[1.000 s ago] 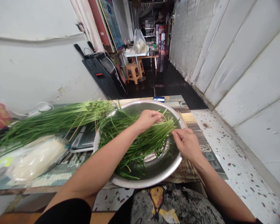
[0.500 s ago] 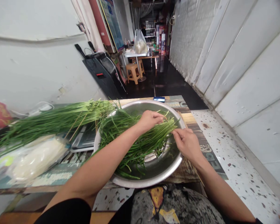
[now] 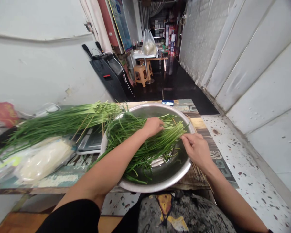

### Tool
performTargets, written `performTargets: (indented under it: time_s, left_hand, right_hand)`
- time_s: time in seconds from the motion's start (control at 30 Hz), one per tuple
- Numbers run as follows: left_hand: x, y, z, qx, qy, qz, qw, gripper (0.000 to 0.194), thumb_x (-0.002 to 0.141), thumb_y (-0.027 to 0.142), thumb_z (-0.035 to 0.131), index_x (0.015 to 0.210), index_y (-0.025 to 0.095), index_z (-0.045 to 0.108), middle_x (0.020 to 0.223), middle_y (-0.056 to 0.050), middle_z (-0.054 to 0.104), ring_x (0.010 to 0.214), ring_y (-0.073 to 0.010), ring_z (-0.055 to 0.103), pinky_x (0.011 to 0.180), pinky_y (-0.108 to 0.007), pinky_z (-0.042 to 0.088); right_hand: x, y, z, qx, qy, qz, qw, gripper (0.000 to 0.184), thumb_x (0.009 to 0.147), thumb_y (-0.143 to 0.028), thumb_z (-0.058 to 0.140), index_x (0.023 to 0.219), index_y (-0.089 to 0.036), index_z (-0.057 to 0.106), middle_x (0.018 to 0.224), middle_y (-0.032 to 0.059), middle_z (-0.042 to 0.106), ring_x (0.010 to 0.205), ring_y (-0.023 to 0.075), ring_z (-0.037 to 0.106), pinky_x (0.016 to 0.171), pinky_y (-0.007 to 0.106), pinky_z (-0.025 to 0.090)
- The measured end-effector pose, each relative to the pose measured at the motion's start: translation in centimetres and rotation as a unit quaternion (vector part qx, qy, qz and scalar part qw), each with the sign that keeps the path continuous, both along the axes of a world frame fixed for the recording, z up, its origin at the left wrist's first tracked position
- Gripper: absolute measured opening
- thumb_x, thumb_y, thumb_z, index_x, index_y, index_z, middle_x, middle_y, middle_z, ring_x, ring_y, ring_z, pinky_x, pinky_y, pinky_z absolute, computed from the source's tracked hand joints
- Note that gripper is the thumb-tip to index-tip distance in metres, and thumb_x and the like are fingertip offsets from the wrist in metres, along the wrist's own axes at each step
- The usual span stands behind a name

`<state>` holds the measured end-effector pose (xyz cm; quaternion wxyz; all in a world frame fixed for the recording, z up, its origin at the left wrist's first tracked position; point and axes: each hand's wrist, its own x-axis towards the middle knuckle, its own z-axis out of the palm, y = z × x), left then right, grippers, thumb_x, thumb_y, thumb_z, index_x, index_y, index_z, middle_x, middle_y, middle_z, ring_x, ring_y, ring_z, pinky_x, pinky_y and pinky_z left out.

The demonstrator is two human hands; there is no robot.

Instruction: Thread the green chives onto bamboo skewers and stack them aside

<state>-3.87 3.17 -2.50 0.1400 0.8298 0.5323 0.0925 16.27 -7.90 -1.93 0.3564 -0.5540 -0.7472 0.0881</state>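
Left hand [image 3: 153, 127] has drawn back from the pale stem ends, where half a second ago its fingers reached out beside a thin stick. It now sits farther left on the garlic chives [image 3: 140, 149], fingers curled; their tips are hidden, so cannot tell whether they grip. The stick shows uncovered among the stems, slanting. Right hand [image 3: 196, 149] unchanged: thumb and forefinger together at the stem ends, near the basin's right side (what lies between the tips is too small to tell).

Chives lie in the metal basin [image 3: 157, 187], leaves to the left, pale ends to the right; a bare patch of its floor shines near them. The view has swung slightly, shifting the surroundings rightward.

Left of basin: a second pile of chives [image 3: 55, 121], bamboo skewers [image 3: 83, 129] across it, dark tray [image 3: 89, 141] and clear plastic bag [image 3: 47, 158] with pale contents.
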Motion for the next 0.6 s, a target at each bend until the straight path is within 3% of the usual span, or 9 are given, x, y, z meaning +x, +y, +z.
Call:
performTargets:
  time_s: [0.13, 0.37, 0.6]
  left_hand:
    - [0.6, 0.0, -0.9, 0.000, 0.020, -0.024, 1.000, 0.017, 0.075, 0.023, 0.060, 0.082, 0.019, 0.075, 0.090, -0.009, 0.071, 0.093, -0.0217, 0.061, 0.088, -0.030, 0.042]
    - [0.3, -0.2, 0.4, -0.010, -0.165, 0.063, 0.984, 0.035, 0.076, 0.018, 0.054, 0.107, 0.015, 0.069, 0.082, -0.005, 0.072, 0.080, -0.0179, 0.063, 0.081, -0.028, 0.046]
    - [1.3, -1.5, 1.8, -0.052, -0.330, 0.056, 0.941, 0.022, 0.071, 0.028, 0.064, 0.085, 0.014, 0.075, 0.087, -0.007, 0.073, 0.081, -0.0182, 0.065, 0.080, -0.029, 0.048]
  right_hand:
    - [0.0, 0.0, 0.2, -0.004, -0.009, 0.001, 1.000, 0.029, 0.089, -0.029, 0.044, 0.071, -0.020, 0.064, 0.062, 0.0021, 0.062, 0.064, 0.0168, 0.052, 0.065, 0.027, 0.035]
    - [0.0, 0.0, 0.2, -0.009, -0.012, 0.003, 1.000, 0.027, 0.088, -0.026, 0.044, 0.071, -0.019, 0.064, 0.062, 0.0017, 0.062, 0.062, 0.0157, 0.051, 0.066, 0.026, 0.035]
    - [0.0, 0.0, 0.2, -0.015, -0.023, 0.002, 1.000, 0.027, 0.088, -0.026, 0.045, 0.071, -0.019, 0.065, 0.064, 0.0019, 0.064, 0.064, 0.0167, 0.050, 0.067, 0.027, 0.034]
